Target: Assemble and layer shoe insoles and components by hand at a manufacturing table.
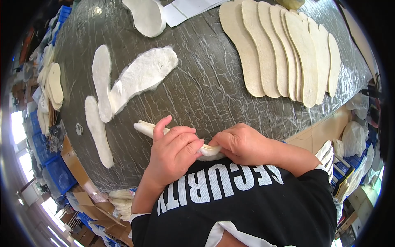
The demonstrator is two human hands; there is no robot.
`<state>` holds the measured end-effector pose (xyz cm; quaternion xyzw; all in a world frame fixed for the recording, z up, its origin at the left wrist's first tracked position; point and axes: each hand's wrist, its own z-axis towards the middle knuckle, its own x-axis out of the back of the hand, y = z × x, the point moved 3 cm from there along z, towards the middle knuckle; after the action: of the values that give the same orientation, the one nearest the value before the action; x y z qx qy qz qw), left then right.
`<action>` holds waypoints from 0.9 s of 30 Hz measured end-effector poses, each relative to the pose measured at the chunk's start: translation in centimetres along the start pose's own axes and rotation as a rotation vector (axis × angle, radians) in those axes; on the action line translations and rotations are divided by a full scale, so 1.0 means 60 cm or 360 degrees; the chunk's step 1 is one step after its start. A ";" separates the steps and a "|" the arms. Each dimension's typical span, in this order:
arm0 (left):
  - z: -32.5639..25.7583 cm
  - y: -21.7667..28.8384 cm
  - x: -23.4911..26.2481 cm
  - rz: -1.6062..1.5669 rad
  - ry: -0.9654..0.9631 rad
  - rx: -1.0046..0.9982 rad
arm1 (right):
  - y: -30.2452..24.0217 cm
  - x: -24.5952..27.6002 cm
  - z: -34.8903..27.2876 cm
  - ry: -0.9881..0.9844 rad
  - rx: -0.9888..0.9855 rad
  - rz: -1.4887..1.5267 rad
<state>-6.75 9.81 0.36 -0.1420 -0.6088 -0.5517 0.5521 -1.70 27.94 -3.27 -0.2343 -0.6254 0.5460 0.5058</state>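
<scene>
Close to my chest, at the near edge of the table, I hold a fluffy white insole [144,128] with a cream-coloured layer showing along its edge. My left hand [175,150] lies across its middle, thumb and fingers closed around it, covering much of it. At the other end my right hand [242,144] pinches the tip, its fingers mostly curled out of sight. To the left of my hands lie several white pieces: a narrow insole [98,131], another slim insole [102,78], and a wide fleecy insole [144,72] touching it.
A fanned row of beige insoles [251,53] covers the far right of the table [193,82], which has a crinkled dark cover. More fleecy insoles [147,18] and white paper sheets [193,10] lie at the far edge. Blue crates [59,173] and cardboard boxes [103,214] stand beyond the left side.
</scene>
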 end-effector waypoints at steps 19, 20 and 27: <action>-0.023 -0.011 0.001 0.0101 0.0265 0.0035 | 0.011 0.011 0.011 -0.0190 -0.0419 0.0002; -0.023 -0.011 0.001 0.0123 0.0241 0.0025 | 0.012 0.012 0.013 -0.0207 -0.0431 0.0065; -0.032 -0.002 -0.004 0.0247 0.0274 -0.0054 | 0.024 0.015 0.015 -0.0320 -0.0491 0.0252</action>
<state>-5.74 8.27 -0.33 -0.1503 -0.5369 -0.5277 0.6409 -3.20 28.74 -4.16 -0.3018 -0.7287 0.5024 0.3543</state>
